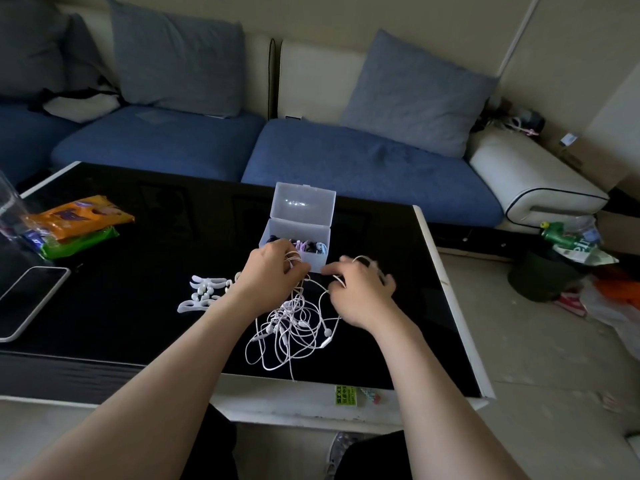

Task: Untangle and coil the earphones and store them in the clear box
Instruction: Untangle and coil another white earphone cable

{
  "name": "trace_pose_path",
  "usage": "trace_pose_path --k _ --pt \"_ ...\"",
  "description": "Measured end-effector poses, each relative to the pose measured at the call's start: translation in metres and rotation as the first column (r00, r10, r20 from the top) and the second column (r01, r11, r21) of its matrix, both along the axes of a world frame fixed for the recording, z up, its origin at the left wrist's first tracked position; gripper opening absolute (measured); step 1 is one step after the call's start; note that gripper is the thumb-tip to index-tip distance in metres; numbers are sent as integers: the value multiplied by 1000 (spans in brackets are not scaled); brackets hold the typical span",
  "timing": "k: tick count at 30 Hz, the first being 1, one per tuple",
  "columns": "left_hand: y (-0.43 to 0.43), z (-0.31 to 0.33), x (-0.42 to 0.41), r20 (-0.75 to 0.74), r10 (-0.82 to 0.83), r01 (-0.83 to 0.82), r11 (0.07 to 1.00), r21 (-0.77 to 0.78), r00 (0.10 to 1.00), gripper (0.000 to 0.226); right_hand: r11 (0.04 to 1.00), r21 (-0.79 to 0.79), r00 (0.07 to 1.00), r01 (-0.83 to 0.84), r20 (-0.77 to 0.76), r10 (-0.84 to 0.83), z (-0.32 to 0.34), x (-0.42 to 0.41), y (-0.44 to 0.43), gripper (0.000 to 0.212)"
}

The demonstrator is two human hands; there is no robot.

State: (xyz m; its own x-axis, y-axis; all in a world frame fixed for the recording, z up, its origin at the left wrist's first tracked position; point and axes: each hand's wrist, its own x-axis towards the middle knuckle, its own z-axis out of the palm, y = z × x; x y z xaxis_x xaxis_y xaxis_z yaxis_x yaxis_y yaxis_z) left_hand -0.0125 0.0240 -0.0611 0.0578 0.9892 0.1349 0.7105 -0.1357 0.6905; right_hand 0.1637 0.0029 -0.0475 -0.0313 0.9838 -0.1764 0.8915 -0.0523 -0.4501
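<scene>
Strands of white cable from the earphones (294,327) lie heaped in a loose tangle on the black desk (138,323), near its front edge and between the person's two forearms. Several strands rise from the heap to both hands. The left grip (273,271) has its fingers curled round a few loops of the cable and hovers just in front of the clear box (294,237). The right grip (360,289), just beside it, holds a strand at its fingertips, and another loop lies across its partly spread fingers. The box stands behind the hands with its hinged lid (306,202) upright. It holds dark, purple and pale blue things too small to tell apart. White plastic pieces (204,292) lie on the desk just left of the left wrist. A phone (27,299) lies face up at the desk's left edge. Farther back on that side an orange packet (79,213) rests on a green packet (79,242). A blue sofa (346,157) with grey-blue cushions runs behind the desk.
</scene>
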Motion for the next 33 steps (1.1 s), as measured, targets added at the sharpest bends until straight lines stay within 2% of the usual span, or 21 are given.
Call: trace_pose_path --k 2,4,6,10,12,13,14,15,16,17,18,19,20,21,23,25,27,28,29,31,33 --pt "-1 0 1 -1 -12 12 1000 7 1000 20 1000 -21 984 -13 -176 9 1 -5 -1 32" --pt "0 0 1 -6 -9 9 1000 16 1000 21 1000 1 950 19 -313 -18 3 -10 -3 46" --pt "1 -1 1 -10 3 -3 1000 14 1000 22 997 81 947 15 -320 11 2 -10 -4 47" --pt "2 -1 0 -12 36 -36 999 -12 999 24 971 238 968 -33 -234 91 -3 -7 -2 24" --pt "2 -3 -2 -22 52 -53 997 -49 998 25 919 385 951 78 -307 47 -1 -8 0 18" --pt "2 -4 -4 -32 53 -55 995 -77 998 25 892 417 904 176 -427 22 2 -10 1 19" --pt "2 -5 -6 -53 48 -54 993 -105 997 24 868 405 810 287 -587 6 6 -11 3 20" --pt "2 -6 -8 -84 38 -49 991 -128 996 23 847 354 667 396 -745 -1 12 -13 3 20" --pt "2 -6 -9 -118 27 -45 988 -145 993 22 829 272 486 489 -874 0 17 -13 3 21" --pt "1 -5 -9 -143 22 -45 987 -154 990 22 810 185 301 556 -954 12 22 -12 3 21" --pt "1 -5 -9 -148 25 -49 986 -159 989 23 787 123 156 604 -987 35 25 -10 4 21" --pt "1 -5 -9 -137 33 -55 986 -159 990 25 760 108 85 641 -994 69 26 -8 4 21" --pt "2 -5 -9 -124 48 -68 985 -160 991 28 723 149 109 675 -989 101 25 -7 4 21" --pt "2 -5 -9 -114 64 -82 984 -160 991 30 684 233 202 691 -971 127 23 -6 4 20" --pt "3 -6 -8 -118 84 -103 981 -164 989 32 614 462 478 640 -865 152 16 -5 4 17" --pt "3 -7 -6 -119 105 -124 978 -166 987 33 575 651 720 495 -678 147 10 -6 2 22" --pt "4 -8 -5 -119 126 -144 976 -161 985 34 551 781 913 295 -400 79 3 -7 5 35" --pt "4 -8 -4 -120 129 -148 975 -165 984 33 590 785 970 191 -242 8 1 -8 6 36" --pt "4 -9 -4 -120 124 -144 975 -169 985 33 668 737 993 105 -111 -34 0 -8 5 32" --pt "4 -9 -4 -122 106 -125 978 -165 987 35 820 572 997 -12 68 -33 -2 -6 4 24" --pt "3 -7 -5 -109 109 -125 979 -159 988 32 919 389 978 -57 206 -26 -5 -3 2 21"
